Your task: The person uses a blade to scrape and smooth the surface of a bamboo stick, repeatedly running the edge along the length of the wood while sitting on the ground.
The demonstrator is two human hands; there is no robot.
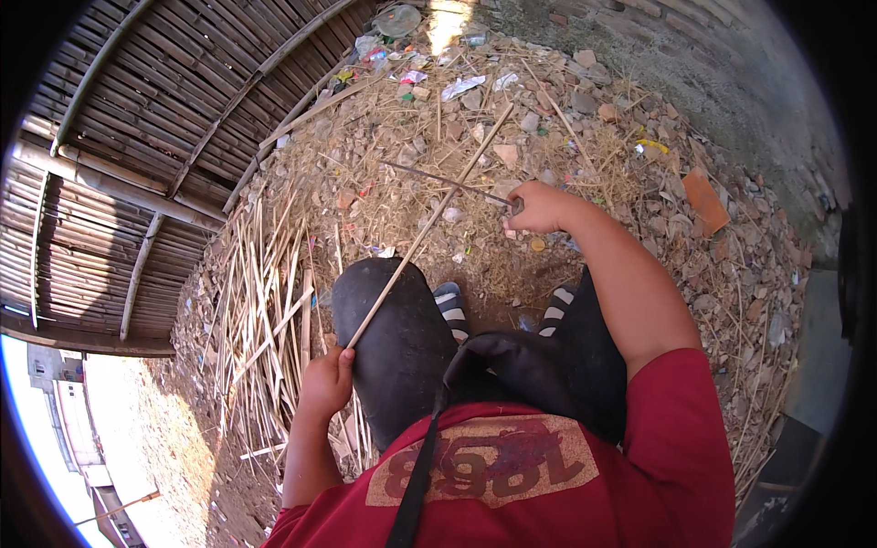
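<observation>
Stick (426,231) aslant, far end forward-right

Shows pale tan on the stick (423,237), dark grey on the blade (425,174), red on the shirt (678,429), black-and-white stripes on the footwear (451,310).

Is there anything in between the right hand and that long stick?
Yes, only the thin dark tool that the right hand holds: it points left and crosses the long stick. Whether they touch, I can't tell. Nothing else visible stands in the way.
</observation>
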